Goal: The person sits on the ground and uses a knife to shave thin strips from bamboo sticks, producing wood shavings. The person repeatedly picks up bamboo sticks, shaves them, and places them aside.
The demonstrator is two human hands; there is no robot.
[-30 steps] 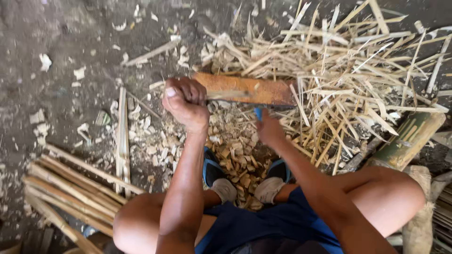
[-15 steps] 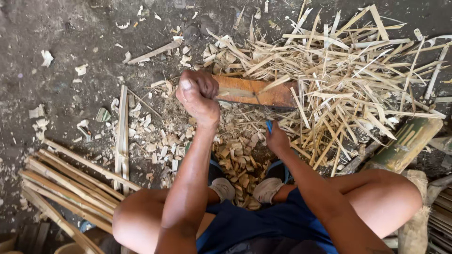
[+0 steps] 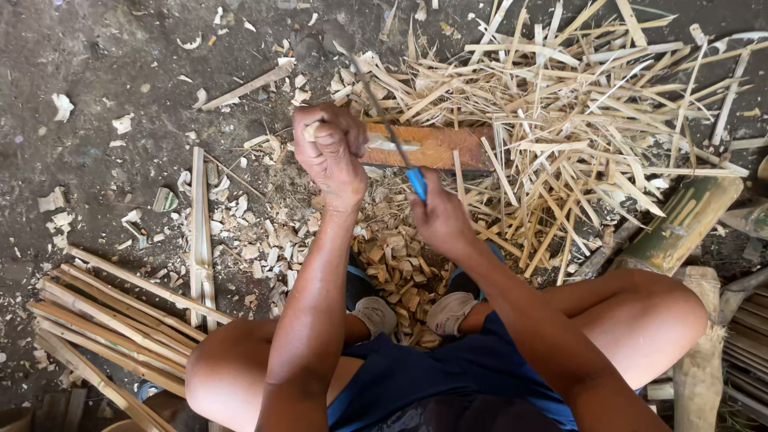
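Note:
My left hand (image 3: pixel 332 156) is closed around a short piece of bamboo, held against the left end of an orange-brown wooden block (image 3: pixel 436 146) on the ground. My right hand (image 3: pixel 436 218) grips a knife by its blue handle (image 3: pixel 417 183). The thin dark blade (image 3: pixel 370 92) slants up and away over the block, just right of my left hand. Both hands are close together above my feet.
A big heap of pale bamboo splints (image 3: pixel 584 120) lies right of the block. Chips (image 3: pixel 392 264) cover the ground by my shoes. A bundle of long strips (image 3: pixel 104 320) lies at the left, a green bamboo pole (image 3: pixel 688 216) at the right.
My right hand has lifted and swung the knife blade up over the block. My left hand has stayed at the block's left end.

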